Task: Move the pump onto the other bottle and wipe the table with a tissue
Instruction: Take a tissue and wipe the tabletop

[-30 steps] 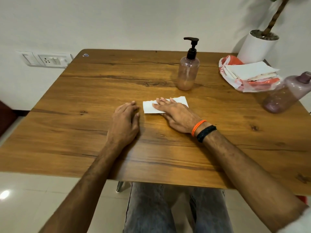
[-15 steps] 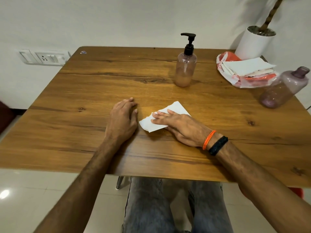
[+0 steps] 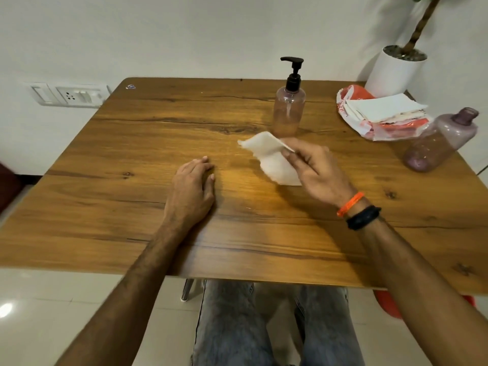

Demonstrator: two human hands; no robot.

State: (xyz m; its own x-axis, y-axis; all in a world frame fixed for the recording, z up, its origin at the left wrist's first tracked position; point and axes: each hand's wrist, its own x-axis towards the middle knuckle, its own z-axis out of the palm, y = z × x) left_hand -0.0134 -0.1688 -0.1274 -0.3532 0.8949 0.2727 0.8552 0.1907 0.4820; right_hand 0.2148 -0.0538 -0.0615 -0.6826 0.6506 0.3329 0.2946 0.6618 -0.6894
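the right hand is lifted off the wooden surface, its grip clamped on a white tissue: thumb and fingertips pinch the sheet near its upper edge, and the rest hangs crumpled below and to the left of the hand. whether the tissue's lowest corner touches the surface cannot be told. two bands sit on that wrist, an orange band and a black band just behind it.

the left hand rests palm down on the surface, fingers straight and close together, its grip apart and holding nothing, well to the left of the tissue.

the black pump is screwed on a clear bottle standing upright toward the far side of the surface, just beyond the tissue. the other bottle, purple-tinted with an open neck, stands near the right edge. between the two bottles, toward the back, lies a plastic packet with a stack of white tissues on top. a white plant pot sits at the far right corner. a switch plate is on the wall at left.
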